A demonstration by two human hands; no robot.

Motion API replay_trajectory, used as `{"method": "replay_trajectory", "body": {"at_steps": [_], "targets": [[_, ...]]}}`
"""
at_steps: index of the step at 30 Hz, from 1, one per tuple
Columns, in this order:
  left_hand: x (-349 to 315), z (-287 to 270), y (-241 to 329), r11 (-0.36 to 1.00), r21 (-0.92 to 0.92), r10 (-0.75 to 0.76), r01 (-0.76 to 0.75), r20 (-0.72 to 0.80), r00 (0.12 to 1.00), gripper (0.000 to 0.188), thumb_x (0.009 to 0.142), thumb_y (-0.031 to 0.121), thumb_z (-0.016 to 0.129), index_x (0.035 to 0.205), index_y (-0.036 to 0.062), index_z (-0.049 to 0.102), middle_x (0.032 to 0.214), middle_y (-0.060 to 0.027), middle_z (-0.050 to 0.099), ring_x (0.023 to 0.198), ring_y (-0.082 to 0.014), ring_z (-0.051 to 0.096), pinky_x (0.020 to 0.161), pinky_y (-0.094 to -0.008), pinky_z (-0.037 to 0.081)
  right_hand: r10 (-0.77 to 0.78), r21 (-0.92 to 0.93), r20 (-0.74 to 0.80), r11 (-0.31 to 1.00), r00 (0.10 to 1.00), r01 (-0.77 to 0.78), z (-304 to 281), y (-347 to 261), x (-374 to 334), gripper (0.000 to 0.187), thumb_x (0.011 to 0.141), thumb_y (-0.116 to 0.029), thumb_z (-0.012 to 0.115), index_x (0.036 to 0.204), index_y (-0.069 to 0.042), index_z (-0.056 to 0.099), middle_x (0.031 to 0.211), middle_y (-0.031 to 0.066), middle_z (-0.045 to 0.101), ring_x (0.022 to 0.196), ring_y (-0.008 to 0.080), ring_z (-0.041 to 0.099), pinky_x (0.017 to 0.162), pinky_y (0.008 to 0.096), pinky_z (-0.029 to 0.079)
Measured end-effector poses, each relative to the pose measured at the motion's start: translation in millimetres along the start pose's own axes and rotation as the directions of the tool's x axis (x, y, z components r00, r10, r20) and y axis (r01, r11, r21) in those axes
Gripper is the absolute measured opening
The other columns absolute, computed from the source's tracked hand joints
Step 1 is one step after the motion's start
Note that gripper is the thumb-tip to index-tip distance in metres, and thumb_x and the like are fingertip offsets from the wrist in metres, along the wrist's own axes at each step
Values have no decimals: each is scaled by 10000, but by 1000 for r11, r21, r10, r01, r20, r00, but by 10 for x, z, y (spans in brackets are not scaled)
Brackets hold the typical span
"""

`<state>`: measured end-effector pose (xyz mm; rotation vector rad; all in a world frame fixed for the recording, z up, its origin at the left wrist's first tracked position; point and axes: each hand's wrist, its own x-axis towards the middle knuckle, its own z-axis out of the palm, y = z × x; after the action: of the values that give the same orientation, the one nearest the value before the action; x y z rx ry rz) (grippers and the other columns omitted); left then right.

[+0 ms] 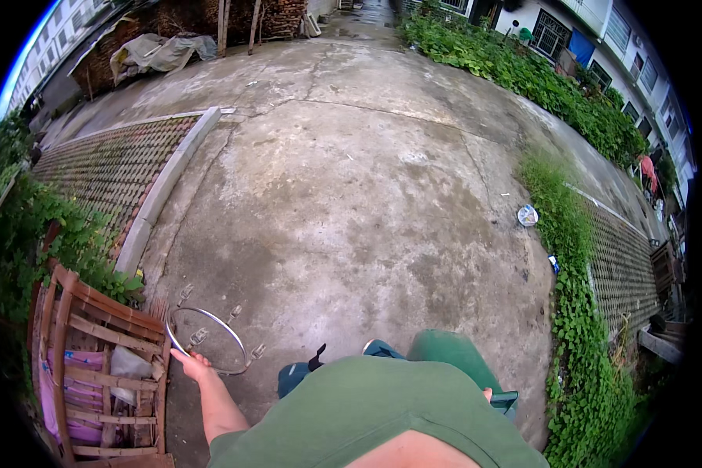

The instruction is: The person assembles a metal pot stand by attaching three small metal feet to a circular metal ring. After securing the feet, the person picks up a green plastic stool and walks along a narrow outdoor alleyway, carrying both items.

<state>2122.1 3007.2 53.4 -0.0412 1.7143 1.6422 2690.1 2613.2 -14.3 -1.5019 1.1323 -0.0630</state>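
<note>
My left hand (193, 364) is closed on the near left side of a round metal hoop (225, 323) with several clear clips around it. It holds the hoop out to my left, above the concrete and beside a bamboo chair (113, 374). On my other side is a green plastic bin (452, 355), partly hidden by my shirt. Only the fingertips of my right hand (487, 394) show, curled at the dark green bar on the bin's edge. The rest of that hand is hidden behind my body.
Pink cloth (82, 390) and a clear plastic bag (126, 373) lie in the chair. Low brick paving with a concrete kerb (168, 187) runs at left. Weeds (565, 226) line the right edge, near a white tub (527, 215). Stacked firewood (281, 19) stands far back.
</note>
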Motion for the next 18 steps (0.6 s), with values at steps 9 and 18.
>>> {"method": "replay_trajectory", "body": {"at_steps": [9,18], "targets": [[-779,2209,-781,974,224,21,19,-173,985,604,706,706,498,591,116,435,483,21,367,376,-108,328,342,-249,237,-3,135,218,990,976,-27,2486,-1051,106,229,753,-165,528,590,-77,394,461,61,395,416,185,398,392,341,340],[-1043,5562,-1618,943,291,-80,161,-271,959,717,714,706,482,819,4,588,629,-48,512,525,-174,445,470,-296,356,65,182,143,979,988,-90,4899,-1707,-186,157,769,-158,514,703,-66,404,501,34,369,415,149,368,388,327,331]]}}
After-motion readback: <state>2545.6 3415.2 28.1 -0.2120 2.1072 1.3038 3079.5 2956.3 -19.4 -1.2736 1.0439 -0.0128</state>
